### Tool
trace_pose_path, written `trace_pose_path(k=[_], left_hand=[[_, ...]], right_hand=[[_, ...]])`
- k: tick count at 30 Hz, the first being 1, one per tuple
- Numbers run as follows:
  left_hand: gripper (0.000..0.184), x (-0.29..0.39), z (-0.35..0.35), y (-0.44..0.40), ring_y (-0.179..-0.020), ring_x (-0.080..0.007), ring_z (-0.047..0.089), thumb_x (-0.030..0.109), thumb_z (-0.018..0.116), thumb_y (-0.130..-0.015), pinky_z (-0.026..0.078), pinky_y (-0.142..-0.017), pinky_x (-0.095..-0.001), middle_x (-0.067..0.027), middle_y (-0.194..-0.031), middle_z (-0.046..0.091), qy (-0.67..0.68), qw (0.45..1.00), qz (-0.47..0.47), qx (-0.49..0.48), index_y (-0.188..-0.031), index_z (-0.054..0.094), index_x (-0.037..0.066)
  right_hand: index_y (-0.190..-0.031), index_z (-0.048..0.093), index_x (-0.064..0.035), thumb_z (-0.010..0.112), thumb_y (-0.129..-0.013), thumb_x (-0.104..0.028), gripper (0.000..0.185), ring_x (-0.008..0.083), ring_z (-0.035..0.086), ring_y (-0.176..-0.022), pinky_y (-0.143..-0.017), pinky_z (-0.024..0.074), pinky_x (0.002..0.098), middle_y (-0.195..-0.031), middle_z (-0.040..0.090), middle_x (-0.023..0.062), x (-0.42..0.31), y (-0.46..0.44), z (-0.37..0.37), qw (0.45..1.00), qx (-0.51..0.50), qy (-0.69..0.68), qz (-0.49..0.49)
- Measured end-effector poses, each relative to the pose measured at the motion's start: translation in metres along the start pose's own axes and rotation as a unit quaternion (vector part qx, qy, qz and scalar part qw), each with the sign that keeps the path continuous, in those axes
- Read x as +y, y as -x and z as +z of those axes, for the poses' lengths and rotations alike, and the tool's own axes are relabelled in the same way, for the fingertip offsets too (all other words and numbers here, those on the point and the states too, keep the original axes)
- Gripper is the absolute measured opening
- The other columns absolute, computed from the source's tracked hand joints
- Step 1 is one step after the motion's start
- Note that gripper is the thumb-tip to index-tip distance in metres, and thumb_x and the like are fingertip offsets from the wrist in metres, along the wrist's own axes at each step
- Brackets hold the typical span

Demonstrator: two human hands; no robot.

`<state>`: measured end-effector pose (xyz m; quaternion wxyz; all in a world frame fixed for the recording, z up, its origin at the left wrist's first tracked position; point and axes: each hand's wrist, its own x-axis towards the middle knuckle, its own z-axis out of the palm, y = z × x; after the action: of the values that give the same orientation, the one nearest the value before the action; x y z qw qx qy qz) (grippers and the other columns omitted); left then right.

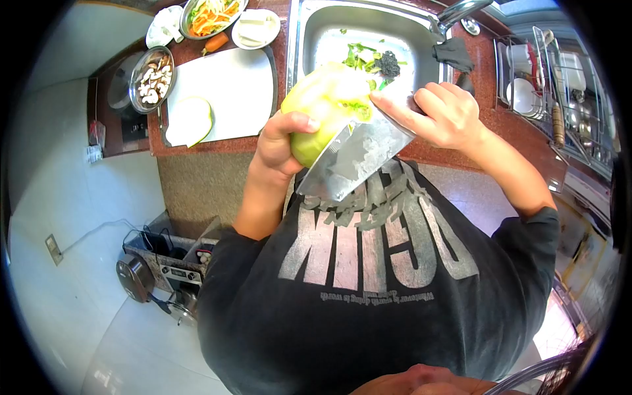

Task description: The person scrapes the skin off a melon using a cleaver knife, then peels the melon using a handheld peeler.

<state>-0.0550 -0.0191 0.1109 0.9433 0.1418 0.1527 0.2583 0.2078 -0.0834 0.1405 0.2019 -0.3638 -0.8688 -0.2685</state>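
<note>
At the near edge of the sink, we hold a large pale green vegetable raised in front of the body. Our left hand supports it from the left side: the grip is spread wide, with the thumb laid across the surface. Our right hand closes around the handle of a broad-bladed cleaver, index finger extended toward the vegetable. The blade slants down to the left, its broad face up and marked with whitish patches, and overlaps the vegetable's lower right side; we cannot tell whether the edge is in contact.

Below, on the sink floor, we see green scraps beside a dark clump. To the left of the sink lies a white cutting board bearing a pale green piece. Around the board we find sliced mushrooms in a bowl, a carrot piece, shredded vegetables and a white plate of pale pieces. To the right of the sink stands a wire dish rack.
</note>
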Motion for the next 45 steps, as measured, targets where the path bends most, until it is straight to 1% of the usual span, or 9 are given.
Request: trace_pose_path(k=[17,21,23,30,34,36,37,41,45], left_hand=[[0.061,0.016,-0.002,-0.019,-0.094,-0.0245,0.067,0.002,0.060,-0.071,0.054,-0.088,-0.0323,-0.0185,-0.113,0.064,-0.051,0.966,-0.233,-0.096,-0.130,0.048,-0.008],[0.061,-0.002,-0.016,-0.026,-0.093,-0.0263,0.068,0.005,0.060,-0.070,0.055,-0.088,-0.0339,-0.0193,-0.112,0.064,-0.191,0.943,-0.251,-0.109,-0.128,0.048,-0.009],[0.065,0.004,-0.017,-0.024,-0.099,-0.0295,0.067,0.005,0.061,-0.068,0.054,-0.093,-0.0367,-0.0220,-0.117,0.062,0.041,0.965,-0.210,-0.150,-0.130,0.046,-0.010],[0.074,-0.002,-0.029,-0.017,-0.107,-0.0327,0.063,0.012,0.062,-0.064,0.052,-0.097,-0.0424,-0.0240,-0.124,0.059,-0.059,0.995,-0.072,-0.039,-0.133,0.044,-0.010],[0.068,-0.004,-0.044,-0.025,-0.107,-0.0320,0.063,0.007,0.062,-0.070,0.054,-0.094,-0.0433,-0.0223,-0.119,0.060,0.029,0.994,-0.051,-0.093,-0.133,0.043,-0.008],[0.066,0.000,-0.050,-0.025,-0.106,-0.0320,0.064,0.007,0.062,-0.071,0.055,-0.092,-0.0437,-0.0225,-0.118,0.061,0.011,0.996,-0.041,-0.082,-0.133,0.044,-0.008],[0.065,-0.001,-0.051,-0.022,-0.104,-0.0320,0.065,0.007,0.062,-0.071,0.056,-0.090,-0.0442,-0.0227,-0.118,0.061,-0.004,0.997,-0.038,-0.067,-0.132,0.045,-0.008],[0.063,0.002,-0.052,-0.028,-0.102,-0.0328,0.066,0.007,0.062,-0.072,0.056,-0.089,-0.0451,-0.0232,-0.117,0.061,-0.031,0.997,0.043,-0.053,-0.131,0.045,-0.009],[0.066,0.006,-0.055,-0.023,-0.110,-0.0339,0.062,0.007,0.062,-0.071,0.053,-0.096,-0.0439,-0.0238,-0.124,0.059,-0.062,0.998,0.006,-0.032,-0.133,0.044,-0.009]], right_hand=[[-0.130,0.064,-0.0262,0.060,-0.062,-0.018,0.068,0.0075,0.032,-0.048,-0.045,0.0273,0.0225,-0.062,0.022,-0.0059,0.029,-0.014,-0.013,0.983,0.030,-0.007,-0.179],[-0.120,0.070,-0.0205,0.066,-0.059,-0.015,0.061,0.0110,0.036,-0.050,-0.044,0.0281,0.0256,-0.063,0.027,-0.0036,0.048,-0.022,-0.017,0.975,0.032,-0.053,-0.212],[-0.121,0.069,-0.0244,0.071,-0.066,-0.017,0.055,0.0083,0.035,-0.049,-0.043,0.0273,0.0242,-0.062,0.027,-0.0057,0.064,-0.010,-0.022,0.976,0.083,-0.031,-0.200],[-0.106,0.071,-0.0002,0.076,-0.074,0.000,0.032,0.0168,0.054,-0.052,-0.046,0.0431,0.0275,-0.064,0.056,0.0075,0.074,0.029,-0.006,0.969,0.241,0.006,0.060],[-0.105,0.066,0.0036,0.064,-0.085,-0.006,0.022,0.0277,0.065,-0.061,-0.059,0.0539,0.0343,-0.074,0.068,0.0163,0.028,0.100,0.104,0.850,0.333,-0.115,0.391],[-0.106,0.067,-0.0016,0.055,-0.091,-0.019,0.025,0.0365,0.068,-0.069,-0.069,0.0559,0.0463,-0.077,0.069,0.0183,0.007,0.107,0.153,0.837,0.018,-0.141,0.528],[-0.109,0.067,-0.0057,0.054,-0.091,-0.021,0.028,0.0389,0.068,-0.072,-0.072,0.0546,0.0506,-0.076,0.068,0.0216,-0.002,0.105,0.157,0.804,-0.301,-0.112,0.500],[-0.120,0.066,-0.0203,0.058,-0.091,-0.021,0.030,0.0391,0.067,-0.076,-0.071,0.0541,0.0479,-0.080,0.068,0.0200,-0.013,0.127,0.166,0.800,-0.286,-0.078,0.521],[-0.122,0.067,-0.0219,0.061,-0.091,-0.015,0.032,0.0324,0.069,-0.076,-0.068,0.0554,0.0393,-0.092,0.071,0.0124,-0.002,0.058,0.100,0.835,-0.192,-0.059,0.512]])
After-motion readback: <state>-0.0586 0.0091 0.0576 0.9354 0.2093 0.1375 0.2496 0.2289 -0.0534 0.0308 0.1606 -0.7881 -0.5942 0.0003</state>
